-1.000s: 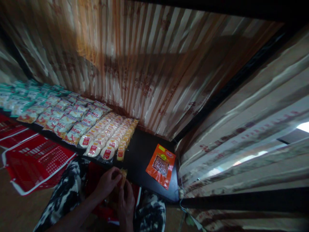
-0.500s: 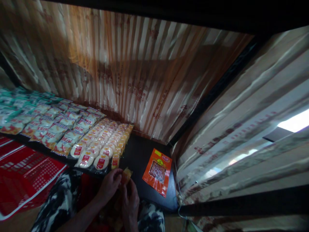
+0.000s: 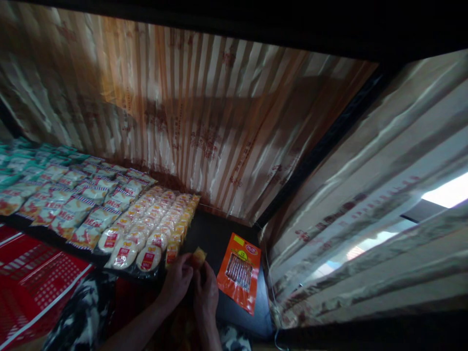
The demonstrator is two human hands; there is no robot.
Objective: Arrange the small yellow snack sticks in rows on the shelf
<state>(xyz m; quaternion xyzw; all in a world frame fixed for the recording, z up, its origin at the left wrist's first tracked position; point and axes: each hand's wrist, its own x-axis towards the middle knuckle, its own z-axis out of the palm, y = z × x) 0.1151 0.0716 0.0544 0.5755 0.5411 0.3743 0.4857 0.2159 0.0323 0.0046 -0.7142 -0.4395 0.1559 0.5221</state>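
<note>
Between my two hands is a small yellow-orange snack packet (image 3: 198,258), held above the front edge of the black shelf (image 3: 208,229). My left hand (image 3: 180,279) pinches it from the left, fingers closed. On its other side, my right hand (image 3: 205,287) grips the lower right of the packet with bent fingers. Just beyond stands a row of similar yellow packets (image 3: 182,228). Beside that row are several lines of round white crackers (image 3: 149,258) in clear wrappers with red labels. An orange pouch (image 3: 239,273) with a clear window lies flat to the right of my hands.
Blue-and-white snack bags (image 3: 95,225) and green bags (image 3: 18,163) line the shelf to the left. A red plastic basket (image 3: 32,287) is at lower left. Pleated printed sheeting (image 3: 204,131) hangs behind, with a dark frame post (image 3: 318,146) at right.
Both hands, still holding the packet, have shifted slightly right relative to the rows. The view has tilted a little, so the shelf goods appear lower and further left.
</note>
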